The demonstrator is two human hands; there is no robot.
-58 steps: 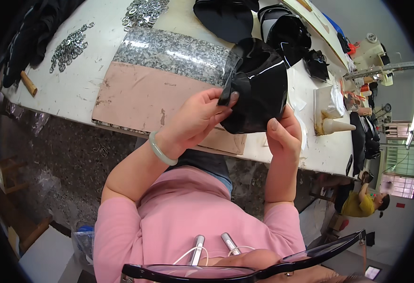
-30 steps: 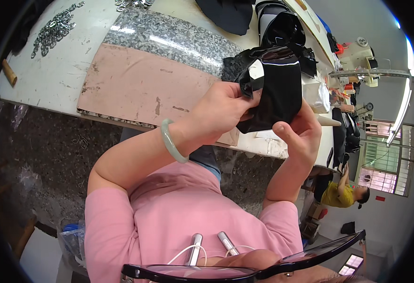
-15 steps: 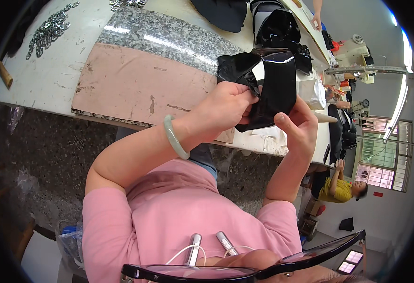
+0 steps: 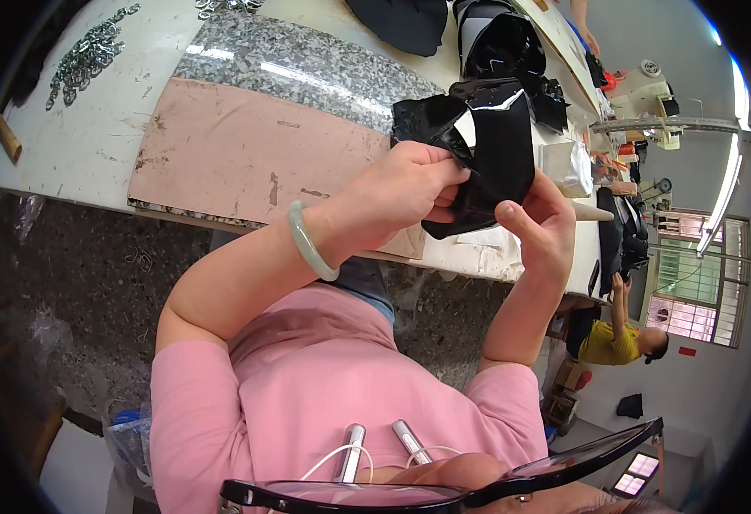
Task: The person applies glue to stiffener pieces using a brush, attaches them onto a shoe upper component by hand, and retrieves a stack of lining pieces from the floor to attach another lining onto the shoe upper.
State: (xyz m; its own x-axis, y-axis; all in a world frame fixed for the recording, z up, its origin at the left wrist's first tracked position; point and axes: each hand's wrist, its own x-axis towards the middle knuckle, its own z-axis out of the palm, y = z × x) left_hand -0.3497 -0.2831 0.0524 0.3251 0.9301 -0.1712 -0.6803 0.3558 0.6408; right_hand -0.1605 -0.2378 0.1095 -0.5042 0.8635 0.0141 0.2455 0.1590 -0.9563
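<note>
A glossy black piece that looks like patent leather (image 4: 506,146), bent into a loop with a pale inner side, is held up over the table's near edge. My left hand (image 4: 418,184), a pale green bangle on its wrist, pinches the inner edge of the piece between thumb and bent fingers. My right hand (image 4: 547,224) grips the lower right side, thumb in front and fingers behind, partly hidden by the piece. A loose black flap (image 4: 423,118) sticks out to the left above my left hand.
A pinkish-brown board (image 4: 221,154) and a speckled stone slab (image 4: 307,73) lie on the white table (image 4: 157,26). Metal hardware (image 4: 89,60) is heaped at far left. More black pieces (image 4: 504,47) stand at the back. A person in yellow (image 4: 611,343) works at the right.
The black piece has tilted and shifted slightly left, with my left hand a little higher. My right hand barely moves. The person in yellow has raised their arms toward the black pieces.
</note>
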